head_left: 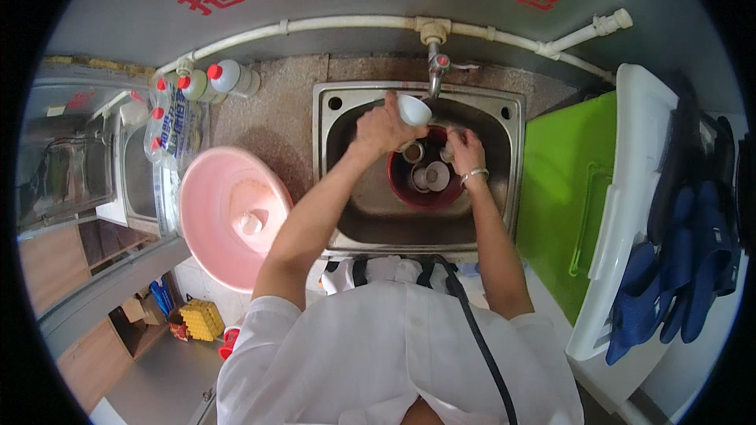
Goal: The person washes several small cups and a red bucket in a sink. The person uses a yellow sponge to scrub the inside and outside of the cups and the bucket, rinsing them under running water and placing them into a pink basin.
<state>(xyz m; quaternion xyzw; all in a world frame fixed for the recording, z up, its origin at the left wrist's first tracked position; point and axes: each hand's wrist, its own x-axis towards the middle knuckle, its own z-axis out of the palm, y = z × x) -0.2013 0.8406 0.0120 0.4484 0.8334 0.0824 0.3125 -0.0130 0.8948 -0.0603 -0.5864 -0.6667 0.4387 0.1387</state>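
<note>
A small white cup is tilted in my left hand, whose fingers close round its near side beneath the tap. My right hand, with a bracelet on the wrist, is closed at the right of a dark red basin. Something pale shows at its fingertips, too blurred to name. Several small cups lie in the basin, some with brownish insides. The basin stands in a steel sink. Whether water runs from the tap I cannot tell.
To the left stands a pink tub with a small pale object inside. Red-capped bottles stand at the back left. A green panel and a white rack with blue slippers border the right side.
</note>
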